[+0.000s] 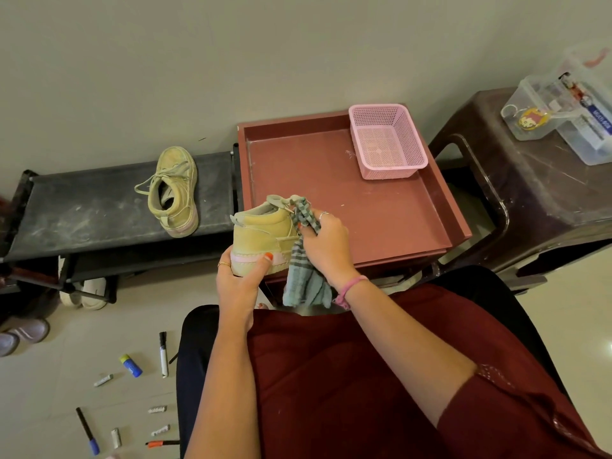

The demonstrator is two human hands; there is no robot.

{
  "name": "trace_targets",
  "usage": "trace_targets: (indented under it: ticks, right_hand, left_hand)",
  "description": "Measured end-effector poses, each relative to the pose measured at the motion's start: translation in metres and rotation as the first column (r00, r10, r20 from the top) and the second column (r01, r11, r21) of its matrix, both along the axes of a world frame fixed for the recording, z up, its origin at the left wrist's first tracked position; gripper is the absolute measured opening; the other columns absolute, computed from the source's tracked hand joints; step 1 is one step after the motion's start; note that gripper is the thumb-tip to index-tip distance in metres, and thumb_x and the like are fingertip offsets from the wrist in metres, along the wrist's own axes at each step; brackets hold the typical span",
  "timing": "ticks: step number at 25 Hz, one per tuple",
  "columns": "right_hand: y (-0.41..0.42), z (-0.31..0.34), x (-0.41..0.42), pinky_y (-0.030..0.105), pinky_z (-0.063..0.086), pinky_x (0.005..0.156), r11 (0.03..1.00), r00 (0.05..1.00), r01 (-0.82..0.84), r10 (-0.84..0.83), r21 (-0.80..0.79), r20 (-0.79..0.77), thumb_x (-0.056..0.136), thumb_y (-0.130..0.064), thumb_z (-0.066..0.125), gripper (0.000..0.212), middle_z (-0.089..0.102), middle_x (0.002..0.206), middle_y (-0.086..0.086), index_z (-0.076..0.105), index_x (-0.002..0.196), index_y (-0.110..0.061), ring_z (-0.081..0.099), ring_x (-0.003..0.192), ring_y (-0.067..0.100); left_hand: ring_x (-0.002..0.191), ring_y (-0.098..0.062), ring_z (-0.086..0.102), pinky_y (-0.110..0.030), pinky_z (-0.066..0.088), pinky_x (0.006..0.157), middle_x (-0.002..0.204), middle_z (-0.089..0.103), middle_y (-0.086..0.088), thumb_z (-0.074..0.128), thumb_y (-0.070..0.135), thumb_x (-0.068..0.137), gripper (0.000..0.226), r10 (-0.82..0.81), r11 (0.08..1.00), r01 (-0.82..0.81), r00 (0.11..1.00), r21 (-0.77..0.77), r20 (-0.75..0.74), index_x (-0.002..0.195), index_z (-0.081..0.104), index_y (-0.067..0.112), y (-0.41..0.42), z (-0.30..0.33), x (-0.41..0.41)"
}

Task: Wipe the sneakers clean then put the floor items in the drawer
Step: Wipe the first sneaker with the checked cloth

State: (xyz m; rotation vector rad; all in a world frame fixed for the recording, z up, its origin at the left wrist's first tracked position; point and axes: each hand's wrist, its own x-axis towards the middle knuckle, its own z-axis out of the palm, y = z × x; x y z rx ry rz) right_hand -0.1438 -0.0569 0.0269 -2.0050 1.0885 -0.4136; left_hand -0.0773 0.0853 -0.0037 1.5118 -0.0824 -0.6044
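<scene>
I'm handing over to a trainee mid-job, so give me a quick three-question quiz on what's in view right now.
1. True or false: the second sneaker lies in the drawer.
2. What does the right hand hold? A) marker B) cloth C) basket
3. Fill in: the left hand grips the sneaker at its ____.

Key: 1 false, it lies on the black rack. 2 B. 3 heel.
</scene>
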Motion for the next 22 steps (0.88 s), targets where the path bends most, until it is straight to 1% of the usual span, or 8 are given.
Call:
trace_targets:
  ticks: [4,6,10,13,16,19,21,22]
  right_hand:
    - [-0.039,-0.005,-0.011,0.037,0.048,0.077,0.991,0.957,-0.094,0.063,-0.096,-0.282,0.085,0.001,0.053,0.015,0.063,0.096,0.013,0.066,0.088,-0.005,0.057,0.094,0.031]
    - [-0.044,-0.006,-0.01,0.035,0.048,0.076,0.991,0.946,-0.114,0.086,-0.072,-0.313,0.085,0.003,0.05,0.016,0.065,0.093,0.016,0.066,0.086,-0.001,0.058,0.094,0.033]
    - [-0.035,-0.004,-0.019,0.02,0.038,0.07,0.997,0.99,-0.074,0.072,-0.013,-0.118,0.088,-0.004,0.056,0.021,0.069,0.094,0.004,0.071,0.1,-0.009,0.058,0.087,0.02]
    - [-0.043,-0.022,-0.03,0.016,0.034,0.067,0.997,0.99,0.079,-0.078,0.003,-0.121,0.087,-0.002,0.054,0.021,0.07,0.094,0.007,0.071,0.094,-0.011,0.062,0.092,0.024]
    - [-0.019,-0.022,-0.011,0.022,0.042,0.074,0.979,0.982,0.186,-0.184,0.086,-0.038,0.091,-0.008,0.053,0.012,0.062,0.102,0.008,0.064,0.09,-0.011,0.059,0.098,0.024]
    - [0.046,-0.007,0.006,0.03,0.044,0.095,0.998,0.984,0.023,-0.034,0.061,0.177,0.093,-0.012,0.055,0.015,0.052,0.108,0.002,0.063,0.104,-0.007,0.053,0.104,0.019]
    - [0.072,-0.004,0.001,0.024,0.037,0.102,0.991,0.961,-0.105,0.122,-0.083,0.248,0.088,-0.003,0.054,0.032,0.053,0.114,0.002,0.06,0.12,-0.007,0.049,0.107,0.017]
    - [0.07,-0.007,-0.005,0.023,0.036,0.103,0.97,0.949,-0.163,0.204,-0.18,0.239,0.085,0.0,0.052,0.04,0.054,0.117,0.004,0.058,0.123,-0.007,0.047,0.107,0.019]
  left_hand:
    - [0.095,-0.006,0.064,-0.018,0.053,0.074,0.108,0.064,0.005,0.076,0.006,0.079,0.052,-0.037,0.999,0.036,0.999,0.029,0.039,0.123,0.053,0.022,-0.006,-0.001,-0.003]
    - [0.094,-0.006,0.064,-0.017,0.053,0.074,0.108,0.064,0.005,0.076,0.007,0.08,0.053,-0.018,0.999,0.016,0.999,0.037,0.045,0.124,0.052,0.022,-0.003,-0.002,-0.002]
    - [0.097,-0.009,0.064,-0.024,0.053,0.081,0.109,0.064,0.003,0.076,0.009,0.081,0.052,0.003,1.0,-0.003,1.0,0.029,0.017,0.125,0.051,0.02,-0.003,-0.004,0.004]
    - [0.101,-0.014,0.065,-0.03,0.054,0.086,0.112,0.066,-0.001,0.077,0.011,0.08,0.051,-0.002,0.999,0.002,1.0,0.033,-0.004,0.125,0.053,0.02,-0.005,-0.008,0.001]
    - [0.104,-0.017,0.067,-0.035,0.054,0.088,0.111,0.068,-0.002,0.079,0.017,0.079,0.049,0.07,0.997,-0.072,0.994,-0.023,-0.081,0.122,0.056,0.018,-0.005,-0.011,0.002]
    - [0.086,-0.013,0.069,-0.036,0.055,0.077,0.095,0.07,-0.002,0.075,0.025,0.083,0.029,0.08,0.997,-0.08,0.991,0.004,-0.104,0.107,0.06,0.019,-0.008,-0.012,0.003]
    - [0.072,-0.009,0.065,-0.032,0.05,0.068,0.085,0.067,0.0,0.067,0.023,0.089,0.019,0.066,0.998,-0.064,0.993,0.026,-0.101,0.104,0.06,0.016,-0.011,-0.014,-0.003]
    - [0.075,-0.01,0.063,-0.032,0.05,0.069,0.086,0.067,0.0,0.065,0.021,0.09,0.021,0.073,0.997,-0.073,0.992,0.01,-0.105,0.108,0.06,0.012,-0.012,-0.015,-0.005]
